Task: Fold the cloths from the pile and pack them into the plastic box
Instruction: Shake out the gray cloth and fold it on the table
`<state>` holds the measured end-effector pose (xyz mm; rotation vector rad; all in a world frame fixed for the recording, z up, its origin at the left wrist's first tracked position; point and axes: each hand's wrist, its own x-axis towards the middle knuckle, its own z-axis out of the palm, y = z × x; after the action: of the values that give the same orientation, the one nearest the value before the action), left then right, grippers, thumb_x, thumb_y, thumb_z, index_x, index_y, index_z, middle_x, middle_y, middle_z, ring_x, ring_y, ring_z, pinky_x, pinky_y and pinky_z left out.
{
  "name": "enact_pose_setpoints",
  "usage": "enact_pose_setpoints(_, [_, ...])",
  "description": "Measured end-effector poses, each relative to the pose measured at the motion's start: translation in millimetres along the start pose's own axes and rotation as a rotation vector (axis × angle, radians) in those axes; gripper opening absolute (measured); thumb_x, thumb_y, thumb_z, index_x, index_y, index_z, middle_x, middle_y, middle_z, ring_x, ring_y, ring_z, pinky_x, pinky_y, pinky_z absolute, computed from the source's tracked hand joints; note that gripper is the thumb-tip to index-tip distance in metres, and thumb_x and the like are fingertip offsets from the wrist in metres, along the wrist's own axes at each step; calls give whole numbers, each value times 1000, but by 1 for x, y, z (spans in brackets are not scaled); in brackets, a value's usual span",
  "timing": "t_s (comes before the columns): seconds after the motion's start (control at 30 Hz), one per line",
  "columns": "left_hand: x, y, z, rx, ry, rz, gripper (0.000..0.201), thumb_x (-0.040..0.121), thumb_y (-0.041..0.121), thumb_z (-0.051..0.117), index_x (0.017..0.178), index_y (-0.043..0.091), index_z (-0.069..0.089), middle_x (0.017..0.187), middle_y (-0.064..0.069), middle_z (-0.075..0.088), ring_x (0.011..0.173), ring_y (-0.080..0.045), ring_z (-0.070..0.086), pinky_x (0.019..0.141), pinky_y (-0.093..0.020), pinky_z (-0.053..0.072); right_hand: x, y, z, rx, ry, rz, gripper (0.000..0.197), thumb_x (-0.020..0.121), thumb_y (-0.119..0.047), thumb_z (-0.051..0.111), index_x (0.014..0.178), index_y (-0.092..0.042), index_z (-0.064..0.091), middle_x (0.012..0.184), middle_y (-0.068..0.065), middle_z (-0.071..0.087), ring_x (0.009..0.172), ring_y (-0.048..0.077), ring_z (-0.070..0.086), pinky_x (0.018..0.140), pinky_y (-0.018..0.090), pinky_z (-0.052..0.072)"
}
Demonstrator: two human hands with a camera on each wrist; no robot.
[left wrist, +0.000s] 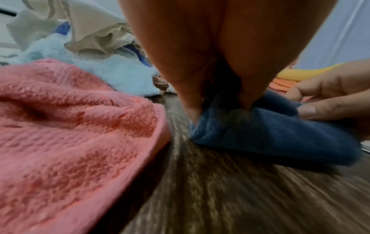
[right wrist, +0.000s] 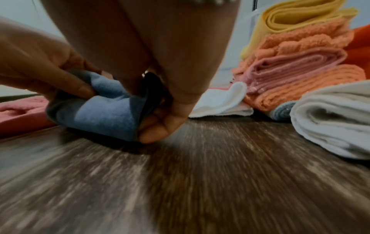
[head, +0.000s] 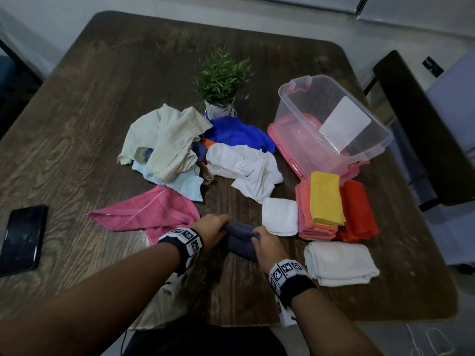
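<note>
Both forearms are seen nearest in the head view, w/ marker bands at the wrists. A blue-grey cloth (head: 240,238) is gripped by the left hand (head: 210,228) at its left end and the right hand (head: 267,246) at its right end, near the front edge of the table (head: 102,86), approx. centre. A pink towel (head: 151,211) is spread just left of the hands. The unfolded pile (head: 180,145) lies mid-table; folded cloths are stacked toward the right edge, a yellow cloth (head: 326,199) on top. The plastic box (head: 334,119) is tilted on a pink lid near the back-right corner. A phone (head: 23,237) lies at the left edge.

Left wrist view: left fingers (left wrist: 192,98) are pinched on the cloth's (left wrist: 270,131) corner, which is held low over the table; the pink towel (left wrist: 70,126) is just beside.

Right wrist view: the cloth's (right wrist: 104,114) folded edge is clamped betw. thumb and fingers (right wrist: 158,131) of the right hand; folded stack (right wrist: 296,71) to the right.
</note>
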<state>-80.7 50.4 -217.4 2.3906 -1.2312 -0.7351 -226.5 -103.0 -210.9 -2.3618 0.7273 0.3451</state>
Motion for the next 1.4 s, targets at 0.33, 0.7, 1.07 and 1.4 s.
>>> enact_pose_setpoints(0.33, [8, 2, 20, 179, 100, -241, 47, 89, 37, 60, 127, 18, 41, 135, -5, 44, 120, -30, 44, 95, -44, 45, 7, -6, 7, -448, 110, -196, 30, 97, -41, 50, 124, -31, 57, 131, -4, 43, 116, 24, 44, 95, 39, 42])
enact_pose_setpoints(0.7, [1, 30, -5, -66, -159, -157, 35, 81, 22, 66, 114, 20, 56, 113, -5, 65, 102, -24, 63, 87, -30, 49, 0, -23, -7, -337, -41, -359, 93, 81, -15, 69, 155, -25, 14, 157, 5, 31, 147, 27, 22, 119, 39, 19])
enact_pose_setpoints(1.07, [61, 150, -47, -982, 221, -21, 64, 89, 16, 70, 137, 32, 31, 117, -3, 57, 85, -15, 65, 71, -33, 56, -27, 22, -146, 669, 542, -209, 66, 82, 13, 49, 124, -36, 38, 131, -4, 50, 119, 11, 51, 104, 32, 43])
enact_pose_setpoints(1.4, [122, 210, 5, -15, 154, 314, 50, 95, 25, 47, 145, 22, 42, 145, -1, 48, 131, -26, 43, 102, -43, 42, 23, 161, -218, 469, 584, 96, 55, 86, 2, 45, 135, -23, 50, 142, 11, 49, 128, 33, 47, 111, 46, 37])
